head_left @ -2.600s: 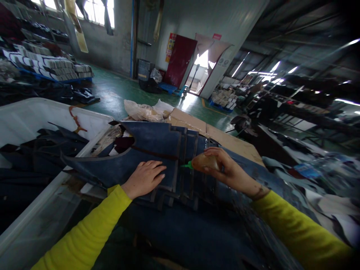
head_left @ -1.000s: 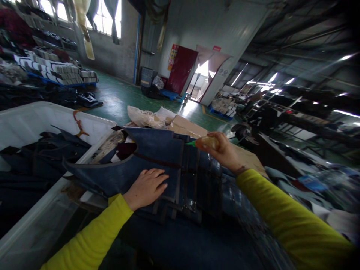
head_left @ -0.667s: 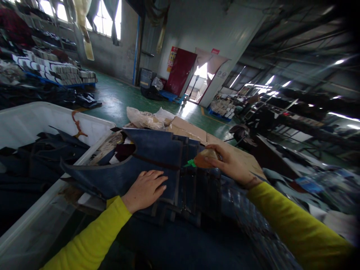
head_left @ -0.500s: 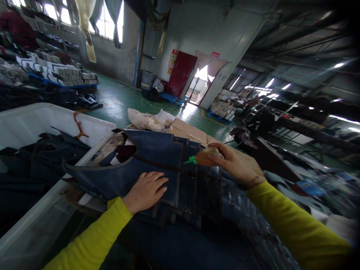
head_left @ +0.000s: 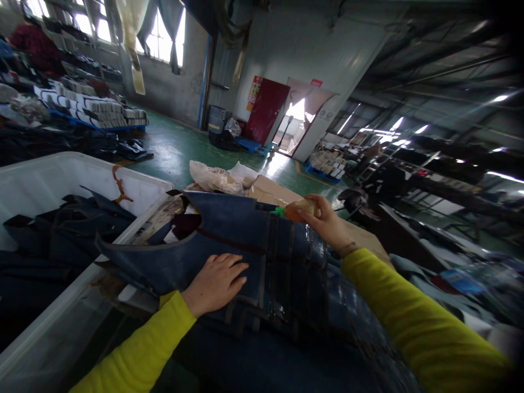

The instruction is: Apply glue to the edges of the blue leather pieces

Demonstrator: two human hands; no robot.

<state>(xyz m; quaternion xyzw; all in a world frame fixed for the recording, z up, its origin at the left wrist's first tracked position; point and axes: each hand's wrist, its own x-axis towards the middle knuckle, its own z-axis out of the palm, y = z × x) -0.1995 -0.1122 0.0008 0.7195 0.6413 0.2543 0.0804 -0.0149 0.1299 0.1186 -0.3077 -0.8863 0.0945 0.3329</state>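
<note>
Dark blue sheet pieces (head_left: pixel 233 218) lie overlapped in a fanned row, with wet, shiny streaks along the edges to the right. My left hand (head_left: pixel 216 284) rests on the top piece, fingers apart, holding nothing. In my right hand (head_left: pixel 327 221) is a squeeze bottle (head_left: pixel 301 209) of amber liquid, tipped sideways. Its green nozzle points left, at the far edge of the row; whether it touches the pieces I cannot tell.
At the left stands a white bin (head_left: pixel 77 164) with more dark pieces inside. Cardboard (head_left: pixel 272 190) and crumpled plastic (head_left: pixel 216 177) lie beyond the row. A person (head_left: pixel 39 46) is far back left.
My right hand has moved the bottle away from me, toward the far edge of the row. My left hand stays on the top piece. The view has shifted slightly.
</note>
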